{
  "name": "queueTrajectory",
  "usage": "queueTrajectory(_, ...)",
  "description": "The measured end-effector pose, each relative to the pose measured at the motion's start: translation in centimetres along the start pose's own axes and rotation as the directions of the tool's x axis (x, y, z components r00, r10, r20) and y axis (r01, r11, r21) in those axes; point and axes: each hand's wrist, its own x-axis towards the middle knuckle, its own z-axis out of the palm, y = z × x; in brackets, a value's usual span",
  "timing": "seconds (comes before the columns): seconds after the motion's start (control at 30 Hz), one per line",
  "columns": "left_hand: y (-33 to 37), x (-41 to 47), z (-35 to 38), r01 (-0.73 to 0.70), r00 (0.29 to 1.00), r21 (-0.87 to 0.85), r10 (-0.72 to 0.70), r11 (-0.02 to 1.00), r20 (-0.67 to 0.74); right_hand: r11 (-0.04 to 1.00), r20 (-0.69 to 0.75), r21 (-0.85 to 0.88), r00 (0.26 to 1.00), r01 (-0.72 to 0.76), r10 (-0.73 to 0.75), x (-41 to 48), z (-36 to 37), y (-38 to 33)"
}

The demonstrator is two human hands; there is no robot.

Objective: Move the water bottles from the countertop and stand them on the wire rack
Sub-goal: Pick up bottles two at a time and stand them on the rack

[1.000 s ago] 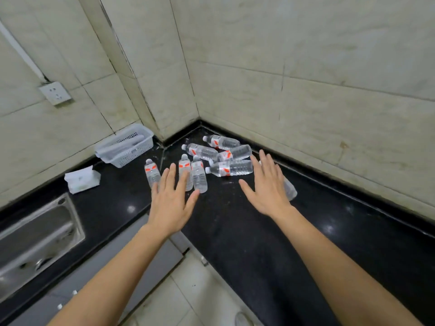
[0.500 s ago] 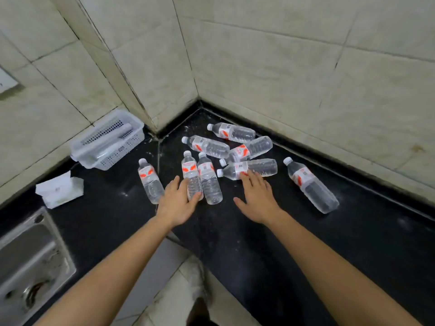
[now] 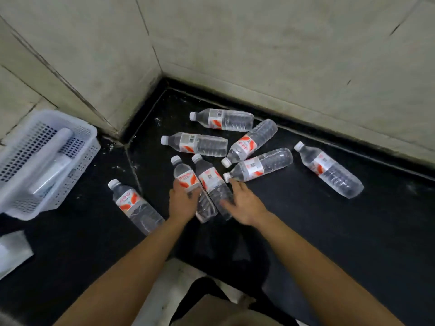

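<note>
Two bare forearms are reaching from the near edge over the black tabletop (image 3: 353,231) toward a scatter of water bottles lying on their sides in the corner. The left hand (image 3: 182,203) is curling over the lower body of the left paired bottle (image 3: 186,178), its grip wrapping the plastic just below the red-and-white label, thumb side pressing the near flank. The right hand (image 3: 244,207) is lying with its grip spread, fingers fanning apart; its thumb is touching the clear lower body of the right paired bottle (image 3: 211,182), and its index tip is sitting just beside the white cap of the angled bottle (image 3: 261,165). Whether the right hand is actually pinching anything cannot be told. The two paired bottles are lying side by side, touching, caps pointing away from the person.

Left of the left forearm, a lone bottle (image 3: 134,205) is lying apart, cap pointing away and left. At the far left edge a white perforated basket (image 3: 89,151) is sitting against the wall, holding a pale roll.

Well to the right, another bottle (image 3: 329,170) is lying alone near the wall. Beyond the hands, a slanted bottle (image 3: 251,142) is lying just above the angled one, and a sideways bottle (image 3: 197,144) is lying with its cap to the left. Farthest back, the rear bottle (image 3: 223,120) is lying near the corner of the pale tiled walls (image 3: 282,43).
</note>
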Motion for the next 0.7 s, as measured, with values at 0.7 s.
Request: queueTrajectory(0.7, -2.9, -6.6, 3.3, 0.062, 0.977, -0.361, 0.017, 0.931, 0.212, 0.990, -0.045, 0.067, 0.991, -0.126, 0.130, -8.5, 4.2, 8.1)
